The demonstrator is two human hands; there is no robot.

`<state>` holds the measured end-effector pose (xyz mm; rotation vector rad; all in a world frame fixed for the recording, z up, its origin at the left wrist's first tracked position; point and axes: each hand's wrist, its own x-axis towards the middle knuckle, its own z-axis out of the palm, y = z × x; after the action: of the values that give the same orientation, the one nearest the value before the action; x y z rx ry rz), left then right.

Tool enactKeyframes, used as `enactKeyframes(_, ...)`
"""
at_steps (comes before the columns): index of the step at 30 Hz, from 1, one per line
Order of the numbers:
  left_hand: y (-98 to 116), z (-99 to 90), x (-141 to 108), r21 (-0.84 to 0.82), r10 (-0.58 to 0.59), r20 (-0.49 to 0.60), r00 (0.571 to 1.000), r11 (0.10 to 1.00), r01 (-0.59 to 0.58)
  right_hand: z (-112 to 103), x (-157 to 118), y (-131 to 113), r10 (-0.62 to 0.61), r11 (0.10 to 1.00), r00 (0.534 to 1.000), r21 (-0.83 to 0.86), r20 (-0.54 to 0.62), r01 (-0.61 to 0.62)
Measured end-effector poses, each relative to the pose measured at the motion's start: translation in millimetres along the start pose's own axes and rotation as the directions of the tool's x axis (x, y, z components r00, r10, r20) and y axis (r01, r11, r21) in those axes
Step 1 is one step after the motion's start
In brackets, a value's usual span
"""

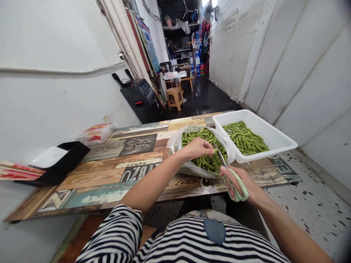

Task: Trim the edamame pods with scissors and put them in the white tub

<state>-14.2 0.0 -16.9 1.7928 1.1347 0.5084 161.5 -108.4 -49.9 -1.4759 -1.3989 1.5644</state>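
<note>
My left hand (199, 148) pinches a green edamame pod (215, 150) above an open clear plastic bag (174, 141). Many more edamame pods (204, 160) fill that bag. Pale green-handled scissors (238, 186) are gripped in my right hand (233, 180), at the bag's near right edge. Their metal blades point up and away, with the tips close beside the pod in my left fingers. Whether the blades touch the pod I cannot tell. To the right of the bag, a white plastic tub (279, 143) holds a layer of loose pods (245, 138).
The wood-patterned table (109, 160) carries a black holder (68, 160) and a red-and-white package (97, 133) at its left. Beyond the table's far edge are a black touchscreen machine (142, 98), a tan stool (174, 98) and a small white table (175, 75). White walls flank both sides.
</note>
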Motion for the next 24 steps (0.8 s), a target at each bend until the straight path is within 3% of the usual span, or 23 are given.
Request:
enactKeyframes(4, 5.2, 2.6, -0.6, -0.303, -0.156, -0.015, 0.988, 0.942, 0.145, 4.7, -2.3, -4.2, 0.048, 0.984, 0.999, 0.173, 0.005, -0.049)
enactKeyframes(8, 10.6, 6.6, -2.6, -0.519, -0.156, 0.058, 0.986, 0.839, 0.164, 5.6, -6.4, -3.8, -0.022, 0.970, 0.994, 0.243, 0.103, -0.004)
enactKeyframes(19, 13.2, 20.3, -12.3, -0.447, -0.134, -0.105, 0.985, 0.891, 0.073, 12.4, -5.8, -5.4, -0.058, 0.968, 0.996, 0.249, 0.072, 0.039)
enactKeyframes(24, 10.3, 24.6, -11.1, -0.407, -0.135, -0.177, 0.975, 0.912, 0.053, 15.5, -1.5, -0.6, 0.077, 0.928, 0.997, 0.363, 0.030, -0.083)
